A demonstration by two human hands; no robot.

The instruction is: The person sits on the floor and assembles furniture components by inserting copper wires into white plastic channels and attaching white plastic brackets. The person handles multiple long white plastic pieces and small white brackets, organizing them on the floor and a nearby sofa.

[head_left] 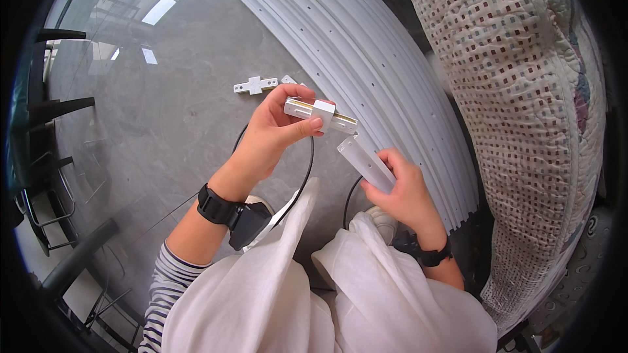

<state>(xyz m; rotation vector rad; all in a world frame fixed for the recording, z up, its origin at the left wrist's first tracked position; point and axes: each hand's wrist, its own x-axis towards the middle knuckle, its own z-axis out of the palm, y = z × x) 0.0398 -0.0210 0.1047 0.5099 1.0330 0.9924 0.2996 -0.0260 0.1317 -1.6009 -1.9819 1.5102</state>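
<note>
Between the thumb and fingers of my left hand (pixel 275 121) is a white track connector (pixel 322 114), a straight piece with a square block at its middle and brass-coloured strips along its sides. My right hand (pixel 404 189) grips the end part of a white track rail (pixel 367 165), which slants up and left. The rail's open end lies just below the connector's right tip; whether they touch I cannot tell. On the floor beyond my left hand rests a second white connector (pixel 255 85). Another small white piece (pixel 292 81) shows partly behind my fingers.
Several long white rails (pixel 340 46) lie side by side on the grey tiled floor (pixel 196 85). A quilted, patterned cover (pixel 497 91) hangs over furniture along the right. Dark chair legs (pixel 62 111) stand at the left. Black cables (pixel 307 170) run from my wrists.
</note>
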